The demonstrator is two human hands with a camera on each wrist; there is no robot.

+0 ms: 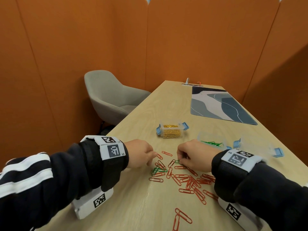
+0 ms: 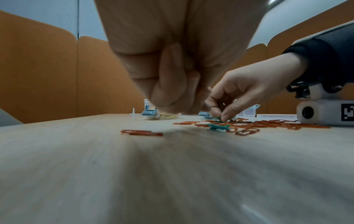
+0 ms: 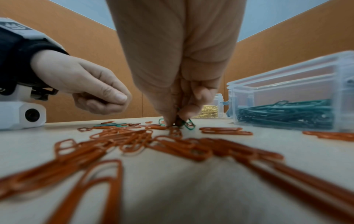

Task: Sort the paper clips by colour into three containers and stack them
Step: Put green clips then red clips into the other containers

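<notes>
Red paper clips [image 1: 191,180] lie scattered on the wooden table [image 1: 133,205] between my hands. My right hand [image 1: 180,161] pinches green paper clips [image 3: 188,124] at the table surface. A few more green clips [image 1: 158,170] lie in front of my left hand [image 1: 152,157], whose fingers are curled just above the table beside a red clip [image 1: 159,156]; no clip shows in it. Behind stand a clear box of gold clips [image 1: 171,132], a clear box of green clips [image 1: 211,139] and a third clear box [image 1: 256,144] with blue latches.
A blue-grey desk mat [image 1: 220,105] lies at the far right, with a socket strip [image 1: 191,84] behind it. A grey chair [image 1: 113,95] stands off the table's left edge. Orange partition walls enclose the booth.
</notes>
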